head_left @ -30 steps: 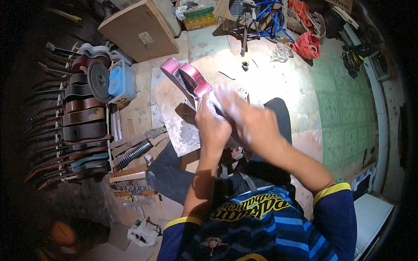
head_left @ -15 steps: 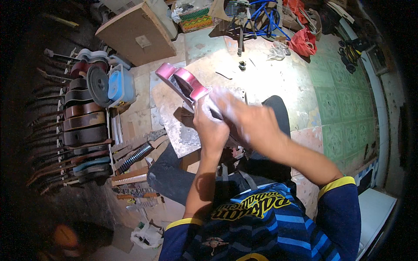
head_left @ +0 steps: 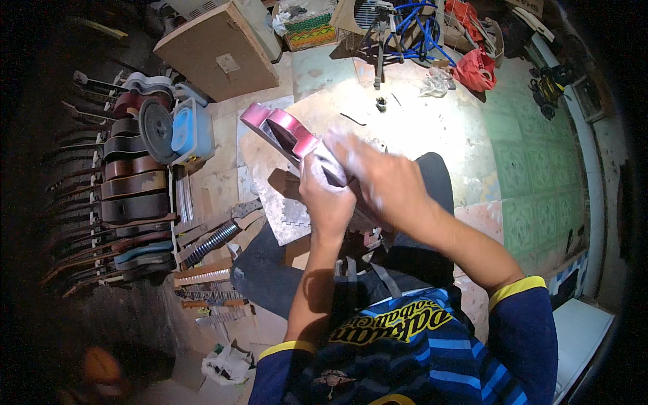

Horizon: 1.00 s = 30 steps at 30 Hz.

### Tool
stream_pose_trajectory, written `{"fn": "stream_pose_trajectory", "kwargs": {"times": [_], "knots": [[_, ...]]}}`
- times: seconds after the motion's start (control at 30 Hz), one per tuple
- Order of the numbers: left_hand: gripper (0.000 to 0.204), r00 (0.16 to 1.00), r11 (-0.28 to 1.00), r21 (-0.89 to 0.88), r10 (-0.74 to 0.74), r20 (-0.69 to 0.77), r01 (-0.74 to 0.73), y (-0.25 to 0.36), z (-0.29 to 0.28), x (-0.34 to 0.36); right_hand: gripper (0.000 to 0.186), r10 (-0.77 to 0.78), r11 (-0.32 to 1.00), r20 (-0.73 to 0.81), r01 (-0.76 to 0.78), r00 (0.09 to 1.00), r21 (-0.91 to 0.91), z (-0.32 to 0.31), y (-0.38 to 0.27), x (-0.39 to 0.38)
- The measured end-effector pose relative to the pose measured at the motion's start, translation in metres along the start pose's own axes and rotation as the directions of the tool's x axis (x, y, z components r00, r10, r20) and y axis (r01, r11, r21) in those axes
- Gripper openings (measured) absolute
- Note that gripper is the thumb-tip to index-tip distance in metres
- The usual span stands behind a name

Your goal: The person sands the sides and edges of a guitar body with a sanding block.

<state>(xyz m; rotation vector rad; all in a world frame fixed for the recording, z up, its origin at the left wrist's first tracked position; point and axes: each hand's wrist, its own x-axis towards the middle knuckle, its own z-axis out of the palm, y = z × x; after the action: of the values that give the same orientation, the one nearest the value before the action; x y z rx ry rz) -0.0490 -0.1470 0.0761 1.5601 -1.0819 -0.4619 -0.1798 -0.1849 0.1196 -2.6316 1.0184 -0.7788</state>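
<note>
A glossy pink wooden piece with curved cutouts, like a guitar body, is held tilted above a pale, worn board. My left hand grips its lower end, where the surface is whitish. My right hand is at that same end, just right of the left; its fingers are smeared by motion and whitish, and I cannot make out whether they hold a pad or cloth. My dark-trousered legs lie bent on either side beneath.
A row of guitars stands along the left, beside a clear tub with blue inside. A large panel, a patterned box, blue hose and red bag lie behind. Loose necks and tools lie at my left.
The pink piece's upper end has dropped slightly in the picture. My right hand stays blurred at the lower end, shifting a little; my left hand keeps its grip.
</note>
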Motion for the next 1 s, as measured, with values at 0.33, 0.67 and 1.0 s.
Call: {"fn": "stream_pose_trajectory", "kwargs": {"times": [0.33,0.67,1.0], "knots": [[0.033,0.992,0.991,-0.037,0.129,0.012,-0.128,0.002,0.008,0.009,0.065,0.089,0.994,0.168,-0.078,0.982,-0.075,-0.029,-0.014,0.004],[0.035,0.989,0.989,0.004,0.148,-0.011,-0.148,-0.009,0.008,0.012,0.070,0.072,0.993,0.245,-0.047,0.967,-0.106,-0.037,-0.022,-0.013],[0.033,0.995,0.994,-0.032,0.104,-0.008,-0.104,0.004,0.007,0.021,0.082,0.075,0.993,0.124,-0.062,0.989,-0.105,-0.004,0.006,-0.005]]}}
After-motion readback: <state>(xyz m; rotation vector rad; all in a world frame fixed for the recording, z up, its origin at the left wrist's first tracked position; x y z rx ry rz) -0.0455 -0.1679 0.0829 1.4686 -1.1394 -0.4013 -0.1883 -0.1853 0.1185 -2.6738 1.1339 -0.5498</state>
